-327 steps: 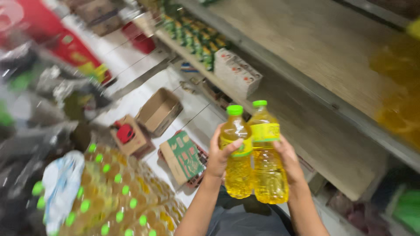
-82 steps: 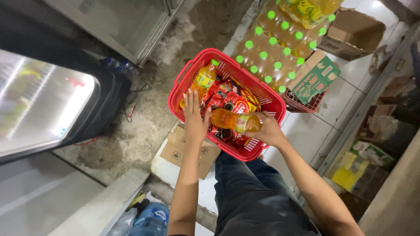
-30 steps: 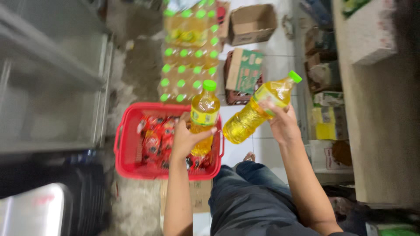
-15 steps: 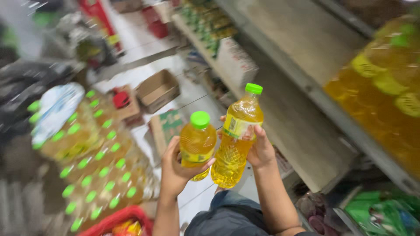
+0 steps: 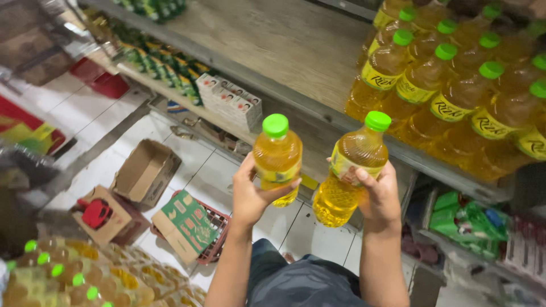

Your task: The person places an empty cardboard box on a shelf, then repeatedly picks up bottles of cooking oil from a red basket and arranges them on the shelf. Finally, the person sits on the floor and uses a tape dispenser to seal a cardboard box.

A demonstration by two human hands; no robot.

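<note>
My left hand (image 5: 253,196) grips a small bottle of yellow cooking oil with a green cap (image 5: 277,156), held upright. My right hand (image 5: 378,196) grips a second bottle of the same kind (image 5: 350,167), tilted slightly right. Both bottles are raised in front of a wooden shelf (image 5: 273,45). On the right end of that shelf stand several more oil bottles with green caps (image 5: 455,94), close to the bottle in my right hand.
An open empty cardboard box (image 5: 146,172), a box with a red object (image 5: 102,215) and a green-printed box on a red crate (image 5: 186,225) lie on the tiled floor. Packs of oil bottles (image 5: 74,278) sit bottom left. Green packets (image 5: 469,219) fill the lower shelf.
Both hands lifted the two bottles out of the red basket and raised them toward the shelf. My view swung from the floor up to the shelf with the stocked bottles.
</note>
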